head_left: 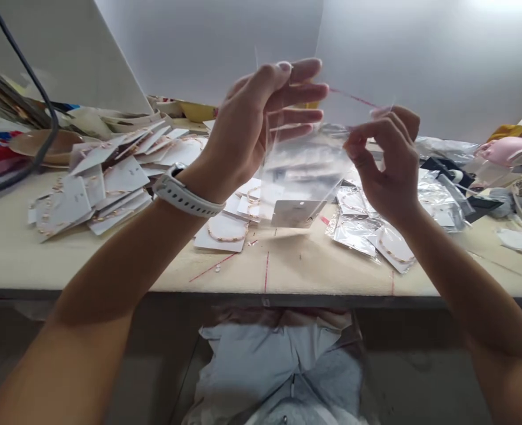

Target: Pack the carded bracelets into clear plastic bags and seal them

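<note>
I hold a clear plastic bag [305, 171] up in front of me, above the table. A white card [295, 213] sits inside its lower end. My left hand [261, 118], with a white watch on the wrist, grips the bag's left side, its fingers curled over the top edge. At the bag's upper right corner my right hand [384, 159] pinches it, where a thin red strip [353, 98] runs along the opening. Right below the bag lie white cards with gold bracelets [223, 231].
A heap of white jewellery cards [97, 183] covers the table's left. Filled clear bags [371, 227] lie at the right, with more bags, a pink object [508, 150] and clutter beyond. A dark cable [43, 106] hangs at the far left. The table's front edge [265, 292] runs across.
</note>
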`<state>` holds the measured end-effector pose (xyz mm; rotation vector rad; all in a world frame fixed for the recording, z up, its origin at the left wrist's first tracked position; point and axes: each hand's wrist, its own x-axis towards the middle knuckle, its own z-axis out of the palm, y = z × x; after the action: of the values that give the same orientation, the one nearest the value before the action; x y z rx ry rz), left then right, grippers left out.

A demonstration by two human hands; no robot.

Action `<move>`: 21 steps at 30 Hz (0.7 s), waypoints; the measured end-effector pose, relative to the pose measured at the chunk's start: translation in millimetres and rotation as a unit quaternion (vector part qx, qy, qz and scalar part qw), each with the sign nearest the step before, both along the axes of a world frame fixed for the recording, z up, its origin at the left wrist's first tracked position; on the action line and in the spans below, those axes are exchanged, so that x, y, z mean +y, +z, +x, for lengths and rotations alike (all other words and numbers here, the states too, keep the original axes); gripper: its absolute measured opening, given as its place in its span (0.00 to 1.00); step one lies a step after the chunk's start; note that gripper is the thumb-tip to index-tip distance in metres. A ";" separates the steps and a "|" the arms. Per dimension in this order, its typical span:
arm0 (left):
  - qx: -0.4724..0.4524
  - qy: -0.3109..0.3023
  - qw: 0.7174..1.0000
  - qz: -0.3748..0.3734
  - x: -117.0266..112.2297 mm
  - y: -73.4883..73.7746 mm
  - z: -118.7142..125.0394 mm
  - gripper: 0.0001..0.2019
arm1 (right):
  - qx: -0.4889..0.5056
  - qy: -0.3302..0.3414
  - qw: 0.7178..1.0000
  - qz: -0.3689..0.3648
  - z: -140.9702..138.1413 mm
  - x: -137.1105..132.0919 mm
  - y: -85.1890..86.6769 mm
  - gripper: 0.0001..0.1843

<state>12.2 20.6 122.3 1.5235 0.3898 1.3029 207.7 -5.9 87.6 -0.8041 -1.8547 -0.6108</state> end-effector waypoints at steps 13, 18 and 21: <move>0.033 -0.028 0.999 -0.030 -49.6 19.7 0.5 0.18 | 0.012 0.034 0.999 0.020 -10.9 -75.1 29.7 0.11; 0.049 -0.076 0.976 -0.196 -7.0 -35.0 9.9 0.12 | 0.042 0.017 0.997 -0.063 -1.1 -37.0 -32.5 0.09; 0.067 -0.057 0.961 -0.262 30.0 -77.1 13.1 0.11 | 0.032 -0.020 0.987 -0.157 12.9 2.5 -72.6 0.05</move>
<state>25.3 50.6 45.2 1.1636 0.6663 0.9111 220.6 -3.3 14.9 -1.0567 -1.9048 -0.3157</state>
